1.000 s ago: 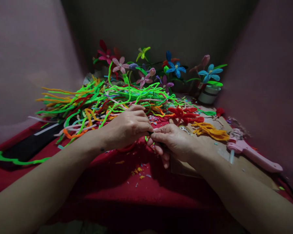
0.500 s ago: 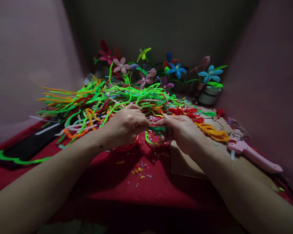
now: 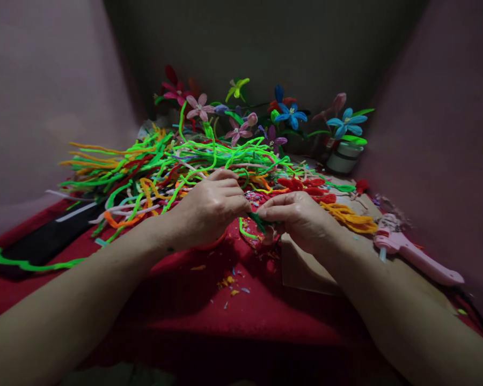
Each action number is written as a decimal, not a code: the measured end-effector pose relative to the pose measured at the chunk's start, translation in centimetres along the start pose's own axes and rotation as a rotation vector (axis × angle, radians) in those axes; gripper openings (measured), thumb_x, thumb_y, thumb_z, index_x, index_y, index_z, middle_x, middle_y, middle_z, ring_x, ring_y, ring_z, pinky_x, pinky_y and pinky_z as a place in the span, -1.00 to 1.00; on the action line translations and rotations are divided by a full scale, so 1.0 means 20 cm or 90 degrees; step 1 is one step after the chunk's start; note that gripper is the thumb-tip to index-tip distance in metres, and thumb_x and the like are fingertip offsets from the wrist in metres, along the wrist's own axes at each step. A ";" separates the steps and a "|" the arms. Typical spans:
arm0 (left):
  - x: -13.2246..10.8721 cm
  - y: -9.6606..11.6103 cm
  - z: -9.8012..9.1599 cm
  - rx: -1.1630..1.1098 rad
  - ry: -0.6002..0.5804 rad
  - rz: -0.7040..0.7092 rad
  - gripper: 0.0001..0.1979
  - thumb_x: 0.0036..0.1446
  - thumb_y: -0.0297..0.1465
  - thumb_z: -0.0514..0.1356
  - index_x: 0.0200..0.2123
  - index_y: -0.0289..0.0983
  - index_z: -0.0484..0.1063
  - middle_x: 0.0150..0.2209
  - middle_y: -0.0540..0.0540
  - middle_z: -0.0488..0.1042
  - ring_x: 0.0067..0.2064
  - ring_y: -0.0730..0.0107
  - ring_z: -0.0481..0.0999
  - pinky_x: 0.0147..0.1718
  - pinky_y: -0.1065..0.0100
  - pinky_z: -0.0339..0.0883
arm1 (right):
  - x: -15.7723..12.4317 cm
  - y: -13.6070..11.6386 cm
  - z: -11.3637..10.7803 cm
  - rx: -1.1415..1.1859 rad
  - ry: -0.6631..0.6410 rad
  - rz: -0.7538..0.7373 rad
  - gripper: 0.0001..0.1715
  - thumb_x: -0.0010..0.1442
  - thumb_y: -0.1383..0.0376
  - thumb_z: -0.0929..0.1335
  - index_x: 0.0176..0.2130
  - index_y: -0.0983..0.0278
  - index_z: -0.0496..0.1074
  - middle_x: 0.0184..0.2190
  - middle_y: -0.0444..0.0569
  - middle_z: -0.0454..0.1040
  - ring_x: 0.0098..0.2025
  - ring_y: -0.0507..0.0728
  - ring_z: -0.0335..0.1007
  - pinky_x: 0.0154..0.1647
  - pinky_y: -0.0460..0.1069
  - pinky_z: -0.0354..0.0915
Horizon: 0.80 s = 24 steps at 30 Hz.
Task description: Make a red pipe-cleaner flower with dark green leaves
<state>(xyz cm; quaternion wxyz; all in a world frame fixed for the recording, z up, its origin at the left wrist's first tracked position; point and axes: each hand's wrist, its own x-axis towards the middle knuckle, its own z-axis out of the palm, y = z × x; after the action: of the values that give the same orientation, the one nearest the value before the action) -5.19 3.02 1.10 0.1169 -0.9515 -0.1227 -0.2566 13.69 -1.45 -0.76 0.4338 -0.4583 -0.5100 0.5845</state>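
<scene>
Between my two hands is a dark green pipe cleaner piece, held above the red cloth. My left hand is closed round its left end, the fingers curled and the knuckles up. With thumb and fingertips my right hand pinches its other end, covering part of it. How the green piece is bent inside the fingers is hidden. Just below and behind it a bright green pipe cleaner curves on the table.
A heap of coloured pipe cleaners spreads behind my hands. Finished pipe cleaner flowers stand at the back. To the right are a pink glue gun, yellow loops and cardboard. Scraps litter the red cloth.
My right hand has shifted its grip, its thumb and fingertips now closing over the green piece near my left fingers. The left hand has moved only slightly right.
</scene>
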 end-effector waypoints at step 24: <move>0.03 0.14 0.10 0.070 0.050 -0.199 -0.79 0.05 -0.51 0.06 -0.59 -0.30 0.37 -0.57 -0.09 0.45 -0.43 0.34 0.42 -0.19 0.15 0.27 | -0.07 0.12 0.13 -0.994 0.296 -0.607 -0.67 0.18 0.46 0.17 -0.50 0.33 0.41 -0.57 0.01 0.42 -0.49 0.07 0.24 -0.49 0.00 0.00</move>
<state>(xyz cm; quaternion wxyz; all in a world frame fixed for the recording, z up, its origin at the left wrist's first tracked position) -2.97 1.14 -0.76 0.1321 -0.9023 -0.2786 -0.3014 11.33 -3.64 -2.76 0.2882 -0.4677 -0.7916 -0.2675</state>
